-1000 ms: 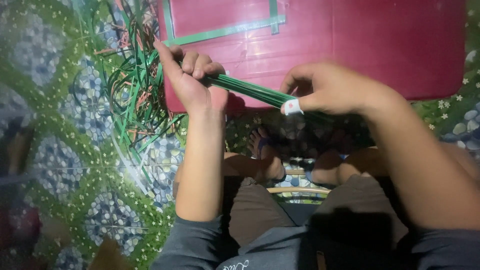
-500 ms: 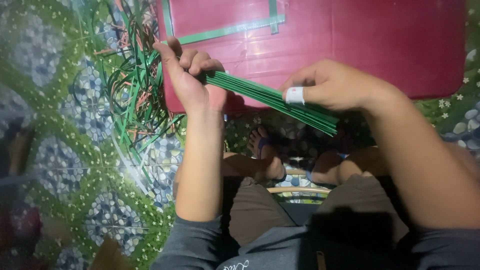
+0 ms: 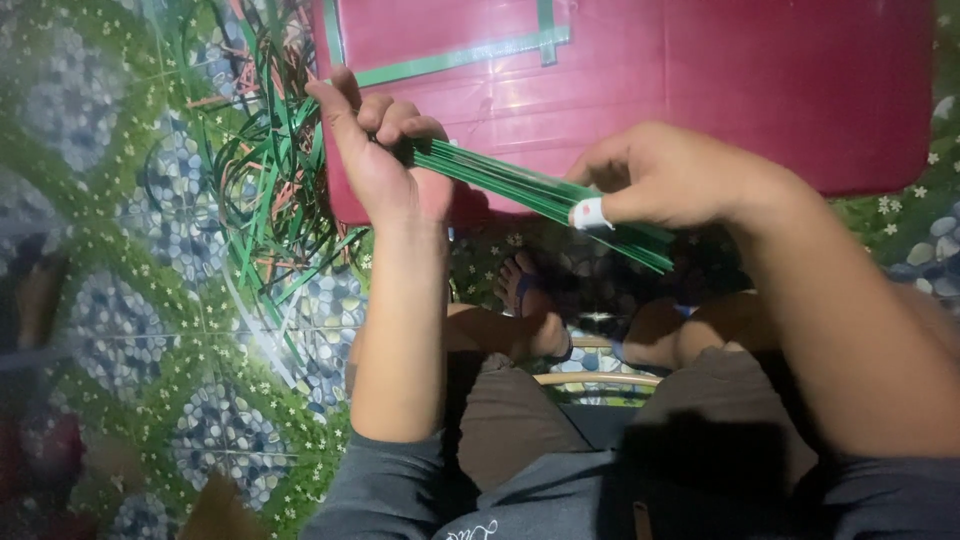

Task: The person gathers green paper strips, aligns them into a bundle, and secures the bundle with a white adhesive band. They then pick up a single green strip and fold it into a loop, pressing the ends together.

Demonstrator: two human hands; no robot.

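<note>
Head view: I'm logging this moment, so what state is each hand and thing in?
left hand: closed around one end of the strip bundle
right hand: pinching the bundle, white tape on one finger
green strip bundle: gathered, held between both hands
loose green strips: tangled on the floor
red board: flat, green strips lying on it
</note>
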